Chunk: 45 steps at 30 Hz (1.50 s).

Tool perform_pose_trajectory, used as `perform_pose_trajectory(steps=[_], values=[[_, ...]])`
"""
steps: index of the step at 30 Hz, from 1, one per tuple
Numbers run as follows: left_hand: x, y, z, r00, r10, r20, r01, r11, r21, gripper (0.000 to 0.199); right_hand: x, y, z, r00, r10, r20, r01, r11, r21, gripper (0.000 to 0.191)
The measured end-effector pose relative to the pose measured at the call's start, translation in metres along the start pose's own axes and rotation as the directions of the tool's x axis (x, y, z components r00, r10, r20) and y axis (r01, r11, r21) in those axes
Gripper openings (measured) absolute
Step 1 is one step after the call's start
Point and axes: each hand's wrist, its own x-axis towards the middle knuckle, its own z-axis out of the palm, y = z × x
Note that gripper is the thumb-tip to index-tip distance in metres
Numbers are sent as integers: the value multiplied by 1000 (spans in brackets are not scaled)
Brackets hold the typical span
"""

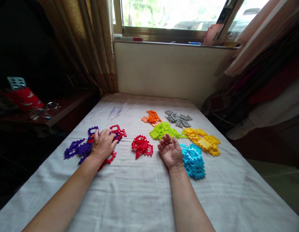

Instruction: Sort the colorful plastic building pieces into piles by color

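Note:
My left hand (104, 143) lies palm down with fingers spread over a mixed pile of purple pieces (84, 148) and red pieces (118, 130); what is under the palm is hidden. Palm up, my right hand (171, 151) rests with loosely curled fingers and nothing in it, beside the light blue pile (194, 159). Between my hands sits a small red pile (142, 146). Just beyond my right fingertips is the lime green pile (164, 130).
Farther back are an orange pile (152, 118) and a grey pile (179, 119); yellow pieces (204, 140) lie to the right. A white sheet (130, 199) covers the surface. Glasses (44, 110) and a red pouch (27, 99) sit on a side table at left.

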Motion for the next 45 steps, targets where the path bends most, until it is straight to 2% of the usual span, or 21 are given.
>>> perform_pose_trajectory(steps=[3,7,11,15,18,21,24,26,28,30,32,36,40,42,45], values=[[-2,0,6,999,17,-33,-19,999,-39,14,0,0,1,1000,-5,-10,5,1000,-3,13],[-3,14,8,997,0,-79,-13,986,-166,15,-1,1,2,1000,-5,-17,5,1000,-1,13],[-3,44,4,992,89,-94,-115,937,-329,16,-1,1,3,999,1,-35,-1,1000,15,14],[-7,78,6,980,185,-66,-196,892,-408,14,0,1,2,1000,0,-21,0,1000,8,14],[-11,91,11,971,229,-69,-235,860,-452,15,0,1,1,1000,3,-9,-3,1000,5,13],[-8,85,15,958,277,-77,-280,834,-475,22,0,1,2,1000,8,-13,-8,1000,9,12],[6,63,15,972,230,-54,-232,884,-405,29,-1,0,5,999,12,-36,-12,1000,19,13],[19,44,13,988,153,5,-146,952,-269,30,-1,0,6,999,12,-40,-12,1000,18,13],[32,30,10,990,91,109,-80,992,-100,33,-2,1,6,999,10,-34,-9,1000,10,13],[42,22,8,979,50,199,-55,998,18,37,-2,1,6,999,7,-33,-7,1000,8,12],[48,20,8,971,42,234,-55,997,48,38,-1,2,6,999,5,-37,-4,1000,10,12],[55,22,11,973,68,222,-70,998,-1,34,-1,3,5,1000,-9,-25,9,1000,-4,12],[61,24,16,978,86,188,-74,995,-72,47,0,3,3,1000,-11,3,11,1000,-27,13],[64,27,19,983,117,141,-83,970,-229,54,0,2,2,1000,-10,9,10,1000,-29,14],[65,37,23,979,179,95,-103,843,-528,59,0,2,2,1000,-8,2,8,1000,-22,14]])
